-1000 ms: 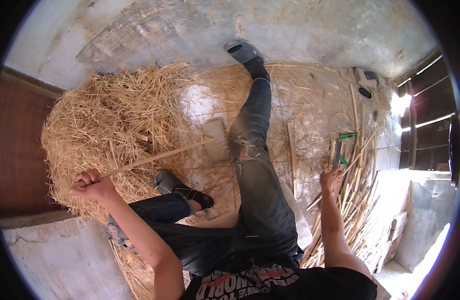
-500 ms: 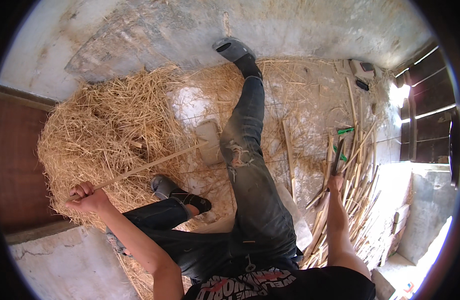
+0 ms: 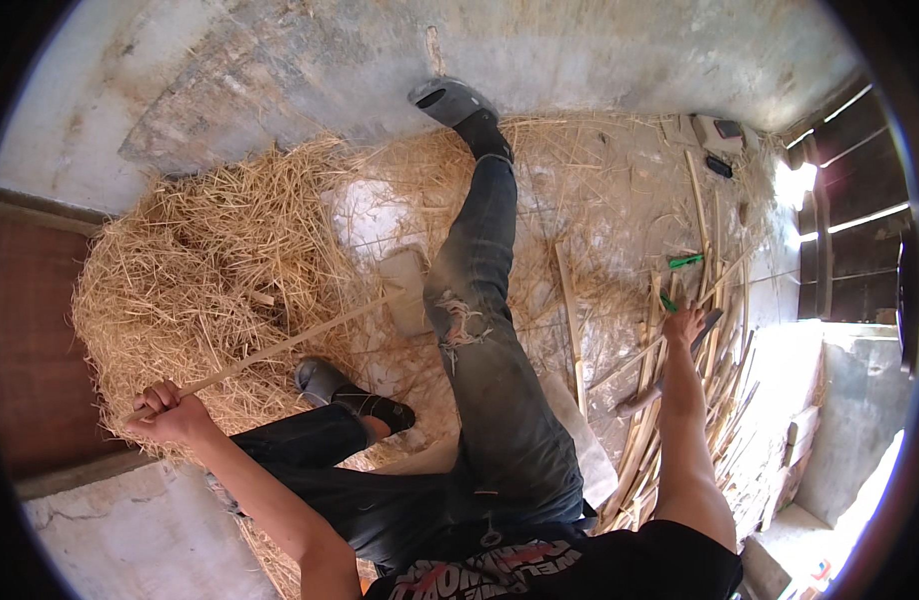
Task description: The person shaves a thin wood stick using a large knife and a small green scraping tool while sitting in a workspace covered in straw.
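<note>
My left hand (image 3: 168, 412) is closed round the near end of a long, thin wooden strip (image 3: 280, 347). The strip slants over the straw to a pale block (image 3: 407, 290) on the floor, by my outstretched leg. At the right, my right hand (image 3: 686, 325) reaches over a pile of loose wooden strips (image 3: 645, 440), fingers forward and slightly apart, touching or just above them. Under that wrist lies a large knife, its dark blade (image 3: 710, 328) to one side and its brown handle (image 3: 635, 403) to the other. A green clip-like piece (image 3: 668, 302) is beside my fingertips.
A straw heap (image 3: 210, 260) fills the left side, against a brown panel (image 3: 40, 330). A concrete wall (image 3: 580, 60) closes the far side, where one foot (image 3: 455, 103) is braced. Another green piece (image 3: 687, 261) and a small black object (image 3: 719, 167) lie at the right.
My right hand has let go of the knife, which now lies across the strips, and has moved slightly forward. My left hand still holds its strip. The view has shifted a little.
</note>
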Tool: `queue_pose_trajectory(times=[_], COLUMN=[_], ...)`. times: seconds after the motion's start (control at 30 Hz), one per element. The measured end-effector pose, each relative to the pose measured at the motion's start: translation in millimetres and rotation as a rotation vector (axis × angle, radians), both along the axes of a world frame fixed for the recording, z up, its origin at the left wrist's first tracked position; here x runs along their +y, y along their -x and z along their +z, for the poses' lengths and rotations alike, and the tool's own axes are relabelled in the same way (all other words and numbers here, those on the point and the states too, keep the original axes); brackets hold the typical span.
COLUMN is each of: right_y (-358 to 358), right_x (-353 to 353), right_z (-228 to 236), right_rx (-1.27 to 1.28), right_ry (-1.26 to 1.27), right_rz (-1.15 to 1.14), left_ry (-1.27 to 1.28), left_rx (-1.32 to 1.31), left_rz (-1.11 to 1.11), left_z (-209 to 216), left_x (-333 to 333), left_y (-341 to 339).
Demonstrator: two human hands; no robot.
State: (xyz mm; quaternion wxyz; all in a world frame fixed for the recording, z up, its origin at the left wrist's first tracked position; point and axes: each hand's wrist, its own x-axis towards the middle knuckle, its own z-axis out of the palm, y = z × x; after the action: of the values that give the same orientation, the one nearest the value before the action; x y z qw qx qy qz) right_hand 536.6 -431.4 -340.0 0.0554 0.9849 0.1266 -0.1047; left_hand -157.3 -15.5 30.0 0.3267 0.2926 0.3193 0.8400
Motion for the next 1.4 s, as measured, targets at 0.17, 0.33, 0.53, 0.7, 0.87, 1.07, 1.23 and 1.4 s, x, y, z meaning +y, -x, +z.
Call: queue_pose_trajectory(times=[0.17,0.33,0.53,0.7,0.87,1.07,1.23,1.4], right_y=[-17,-37,-54,8,106,252,343,391], right_x=[-6,-30,-50,39,118,188,198,192], right_z=[-44,-58,17,145,276,377,398,388], right_rx=[-0.024,-0.084,-0.214,0.267,0.88,1.287,0.938,1.077], right_ry=[0.25,0.1,-0.544,-1.418,-1.818,-1.721,-1.431,-1.498], right_rz=[0.165,-0.012,-0.261,-0.235,0.144,0.974,1.338,1.145], left_ry=[-0.015,0.033,-0.011,-0.069,-0.104,-0.243,-0.368,-0.432], left_rx=[0.036,0.007,0.027,0.061,-0.061,-0.086,-0.093,-0.076], left_rz=[-0.038,-0.033,-0.055,-0.093,-0.168,-0.211,-0.119,-0.048], left_z=[-3,-5,0,3,-10,-24,-22,4], left_x=[-9,-2,-2,-15,-24,-77,-153,-191], left_y=[2,-5,-17,-2,2,13,50,85])
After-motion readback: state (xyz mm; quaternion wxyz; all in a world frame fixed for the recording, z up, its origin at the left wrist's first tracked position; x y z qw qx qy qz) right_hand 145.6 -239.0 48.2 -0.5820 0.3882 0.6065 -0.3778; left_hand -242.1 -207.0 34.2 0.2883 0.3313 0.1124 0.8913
